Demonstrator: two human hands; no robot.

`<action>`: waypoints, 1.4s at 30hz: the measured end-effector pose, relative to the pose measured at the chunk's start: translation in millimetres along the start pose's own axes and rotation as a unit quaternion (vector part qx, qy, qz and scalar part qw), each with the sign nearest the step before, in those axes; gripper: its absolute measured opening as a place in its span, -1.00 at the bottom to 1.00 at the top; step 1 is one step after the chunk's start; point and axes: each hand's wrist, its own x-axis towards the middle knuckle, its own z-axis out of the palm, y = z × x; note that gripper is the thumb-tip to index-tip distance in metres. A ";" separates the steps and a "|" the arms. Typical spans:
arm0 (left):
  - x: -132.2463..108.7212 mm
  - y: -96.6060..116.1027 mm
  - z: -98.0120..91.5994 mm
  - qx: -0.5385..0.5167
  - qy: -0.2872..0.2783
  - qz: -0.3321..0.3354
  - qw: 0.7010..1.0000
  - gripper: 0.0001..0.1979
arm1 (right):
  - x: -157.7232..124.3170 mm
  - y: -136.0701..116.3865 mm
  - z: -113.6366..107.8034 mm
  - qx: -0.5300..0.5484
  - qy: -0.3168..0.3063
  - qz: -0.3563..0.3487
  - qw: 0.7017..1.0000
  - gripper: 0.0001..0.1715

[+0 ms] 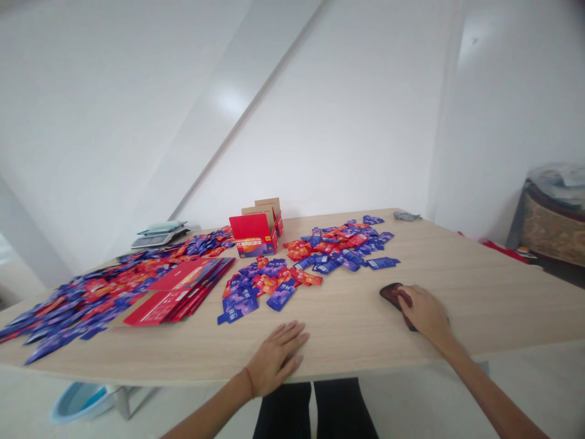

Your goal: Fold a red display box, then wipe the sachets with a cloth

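Observation:
My left hand [278,360] lies flat on the wooden table near its front edge, fingers stretched out and holding nothing. Just beyond it is a small pile of purple and red printed sachets [282,295]. On the right, the fingers of my right hand [423,310] are bent onto a dark, glossy, flat object [390,291] that looks like a phone. The hand covers much of this object, and it rests on or very close to the tabletop.
Flattened red cartons [183,289] lie left of centre. Open red boxes [254,236] stand at the back. More sachets [338,244] lie behind, and a large heap [105,286] covers the left side. A scale [159,236] and a grey cloth [406,216] sit farther back. Below is a blue basin [82,402].

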 end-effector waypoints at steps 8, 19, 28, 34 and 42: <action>0.8 -0.4 -1.0 0.000 0.008 0.004 1.000 -0.44 | 0.3 1.6 2.2 -0.009 0.006 -0.010 1.000 -0.69; 1.3 -6.2 2.9 0.051 0.014 0.018 0.998 -0.42 | 2.3 -8.1 -4.3 -0.003 -0.005 0.013 1.000 -0.72; 26.6 -1.8 -11.5 0.075 0.009 0.024 0.997 -0.64 | 2.7 -15.7 -11.3 0.006 -0.005 0.020 1.000 -0.74; 150.8 14.3 -8.3 0.217 -0.011 0.028 0.976 -0.61 | 3.3 -16.0 -11.4 -0.002 -0.004 0.023 1.000 -0.75; 329.0 -30.2 34.7 0.215 -0.027 0.020 0.976 -0.72 | 3.5 -16.7 -13.8 -0.010 -0.012 0.026 1.000 -0.75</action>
